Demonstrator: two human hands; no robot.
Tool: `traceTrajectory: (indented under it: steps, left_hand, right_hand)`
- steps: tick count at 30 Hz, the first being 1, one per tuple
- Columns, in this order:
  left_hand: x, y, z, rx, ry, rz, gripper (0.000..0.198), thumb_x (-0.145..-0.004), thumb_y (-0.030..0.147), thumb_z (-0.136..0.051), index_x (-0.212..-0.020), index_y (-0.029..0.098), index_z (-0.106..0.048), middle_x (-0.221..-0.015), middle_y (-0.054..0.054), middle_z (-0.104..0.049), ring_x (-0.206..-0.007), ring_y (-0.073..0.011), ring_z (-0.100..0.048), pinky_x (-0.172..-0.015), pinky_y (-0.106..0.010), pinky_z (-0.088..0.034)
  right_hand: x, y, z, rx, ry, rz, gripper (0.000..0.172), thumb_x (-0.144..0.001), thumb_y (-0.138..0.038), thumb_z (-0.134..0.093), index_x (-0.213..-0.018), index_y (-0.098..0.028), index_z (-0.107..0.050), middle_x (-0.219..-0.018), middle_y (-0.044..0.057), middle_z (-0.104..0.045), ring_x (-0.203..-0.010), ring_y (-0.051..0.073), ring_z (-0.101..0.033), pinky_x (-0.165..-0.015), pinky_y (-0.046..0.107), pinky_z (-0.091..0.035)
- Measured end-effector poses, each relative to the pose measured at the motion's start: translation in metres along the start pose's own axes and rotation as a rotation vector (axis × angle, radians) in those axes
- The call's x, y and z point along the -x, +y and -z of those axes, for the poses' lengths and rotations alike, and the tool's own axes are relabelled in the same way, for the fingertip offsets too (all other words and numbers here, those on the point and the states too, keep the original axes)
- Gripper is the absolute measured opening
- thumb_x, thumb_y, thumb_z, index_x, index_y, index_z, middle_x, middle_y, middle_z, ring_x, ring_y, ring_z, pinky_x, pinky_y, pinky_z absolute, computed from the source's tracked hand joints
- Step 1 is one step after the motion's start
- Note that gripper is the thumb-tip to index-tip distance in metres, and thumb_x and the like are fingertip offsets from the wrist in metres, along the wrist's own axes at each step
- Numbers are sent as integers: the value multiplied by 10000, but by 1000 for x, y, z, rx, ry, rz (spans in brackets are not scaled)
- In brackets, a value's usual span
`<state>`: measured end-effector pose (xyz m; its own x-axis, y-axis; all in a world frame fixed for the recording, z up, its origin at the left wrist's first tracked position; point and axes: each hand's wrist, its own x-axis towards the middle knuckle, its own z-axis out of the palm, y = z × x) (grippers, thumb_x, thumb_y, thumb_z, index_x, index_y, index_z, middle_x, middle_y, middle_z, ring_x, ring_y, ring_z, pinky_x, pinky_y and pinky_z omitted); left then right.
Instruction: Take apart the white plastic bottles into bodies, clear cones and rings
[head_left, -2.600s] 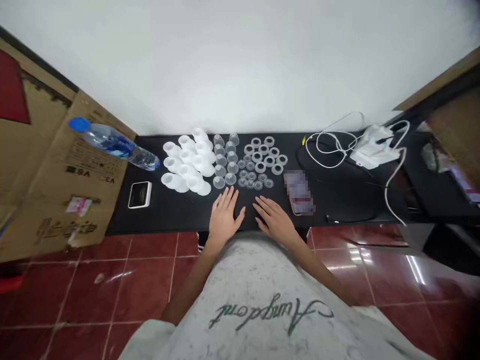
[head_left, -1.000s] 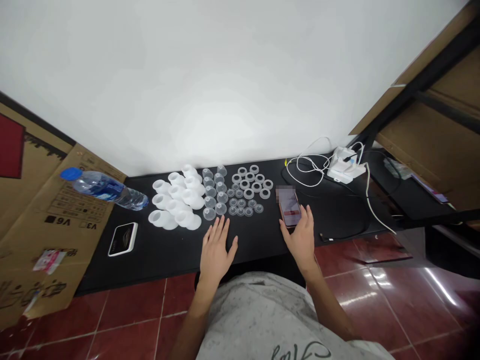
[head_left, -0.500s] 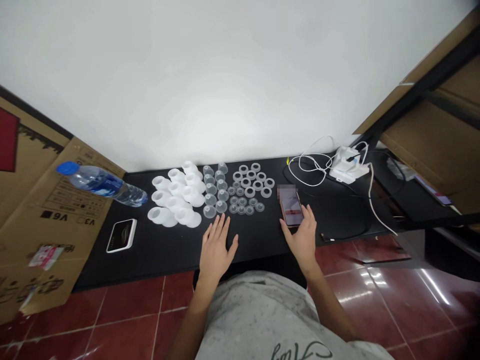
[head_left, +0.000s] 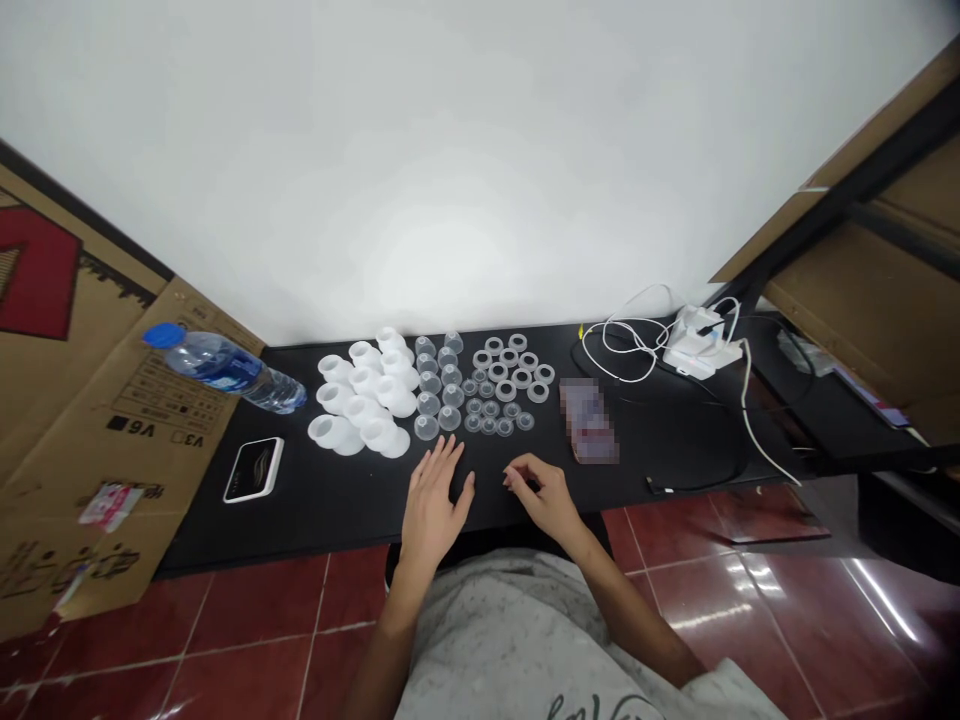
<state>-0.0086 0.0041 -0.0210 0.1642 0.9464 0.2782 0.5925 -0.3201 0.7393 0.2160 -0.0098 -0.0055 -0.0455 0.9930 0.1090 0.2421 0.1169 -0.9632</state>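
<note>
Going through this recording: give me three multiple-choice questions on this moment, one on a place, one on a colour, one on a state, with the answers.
1. Where does the water bottle lie?
A) Upright beside the phone
B) On its side at the left end of the black table
C) On the red floor tiles

2. What colour are the flared funnel pieces?
A) Black
B) Red
C) White

3. What is the right hand doing?
A) Gripping the phone
B) Curled, holding nothing visible
C) Carrying a clear cup

1 B: its long body lies flat, not standing.
2 C: they show white against the tabletop.
3 B: nothing shows in its curl.
</note>
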Motion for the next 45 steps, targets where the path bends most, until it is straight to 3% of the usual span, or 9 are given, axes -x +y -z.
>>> traceTrajectory:
  steps: [4,10,12,33,38,41,45]
  left_hand:
    - [0,-1,8,160,37,108,465,-1053,405,-668,-1506,295,-664,-1596,-103,-647,-1538,-373,-550,-1324,-654,-341]
    - [-9,-2,3,872,107,268,452,-1055,488,-650,-1411,210,-673,-1560,-187,-664,-1504,-371,-594,-1289,-627,-426]
    - [-12,-3,0,1005,152,288,452,-1064,498,-621,-1399,197,-664,-1552,-209,-665,-1503,-379,-595,-1275,-644,-436]
    - [-14,-11,1,1088,158,320,591,-1088,622,-475,-1514,236,-613,-1610,-201,-615,-1552,-376,-541,-1305,-668,-370]
    - [-17,-10,2,1191,192,362,507,-1101,562,-485,-1431,222,-665,-1567,-196,-655,-1523,-362,-577,-1318,-659,-356]
    - [-18,-8,3,1298,234,418,430,-1096,513,-527,-1339,207,-707,-1510,-189,-702,-1490,-343,-614,-1333,-640,-336]
    - [-18,-4,3,1381,255,437,402,-1078,498,-572,-1303,200,-719,-1482,-192,-720,-1470,-334,-632,-1344,-624,-312]
  right_hand:
    - [-13,4,-1,-202,32,-113,335,-1019,-562,-724,-952,-235,-738,-821,42,-789,-690,198,-733,-663,319,-624]
    - [-13,7,11,-388,51,-163,358,-981,-575,-772,-992,-217,-773,-910,71,-822,-730,201,-744,-694,347,-649]
    - [-13,9,13,-430,84,-179,363,-978,-583,-772,-990,-221,-773,-910,70,-824,-733,203,-743,-700,353,-653]
    - [-15,10,13,-440,100,-192,354,-991,-571,-768,-980,-217,-774,-905,59,-812,-751,190,-736,-714,339,-645]
    - [-14,5,10,-404,81,-164,375,-979,-592,-774,-961,-217,-774,-891,63,-809,-741,201,-743,-697,352,-654]
    - [-20,4,29,-342,163,-116,373,-1006,-600,-734,-976,-230,-760,-894,67,-813,-730,216,-749,-701,377,-657]
    - [-38,13,92,-81,454,3,416,-1088,-632,-569,-1121,-251,-733,-1040,92,-828,-871,257,-772,-842,436,-646]
